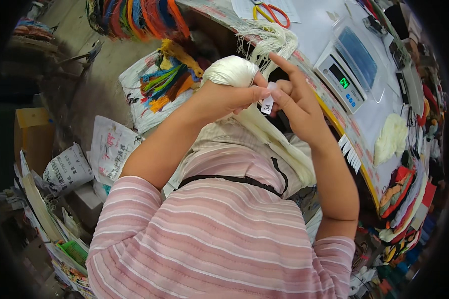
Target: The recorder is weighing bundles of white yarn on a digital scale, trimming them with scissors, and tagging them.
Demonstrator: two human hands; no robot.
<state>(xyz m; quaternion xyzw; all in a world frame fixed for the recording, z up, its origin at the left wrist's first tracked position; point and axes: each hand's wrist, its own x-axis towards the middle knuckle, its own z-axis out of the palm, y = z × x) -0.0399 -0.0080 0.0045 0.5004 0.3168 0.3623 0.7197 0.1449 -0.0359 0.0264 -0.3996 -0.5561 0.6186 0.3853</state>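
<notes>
A thick skein of cream thread point(232, 70) is looped over my left hand point(229, 98), which is closed around it. Its long tail hangs down over my lap, toward the right. Between my two hands is a small white label point(267, 103) with dark print. My right hand point(302, 102) pinches the label's upper edge between thumb and fingers, its index finger stretched up. My left thumb tip touches the label's side. Part of the left hand's fingers is hidden behind the skein.
To the right, a table holds a digital scale point(340, 77), scissors point(272, 12), loose cream threads point(277, 42) and a cream bundle point(391, 138). White label strips point(349, 153) hang at its yellow edge. Coloured thread bundles point(167, 82) lie on a white sack at left; more hang point(134, 17) above.
</notes>
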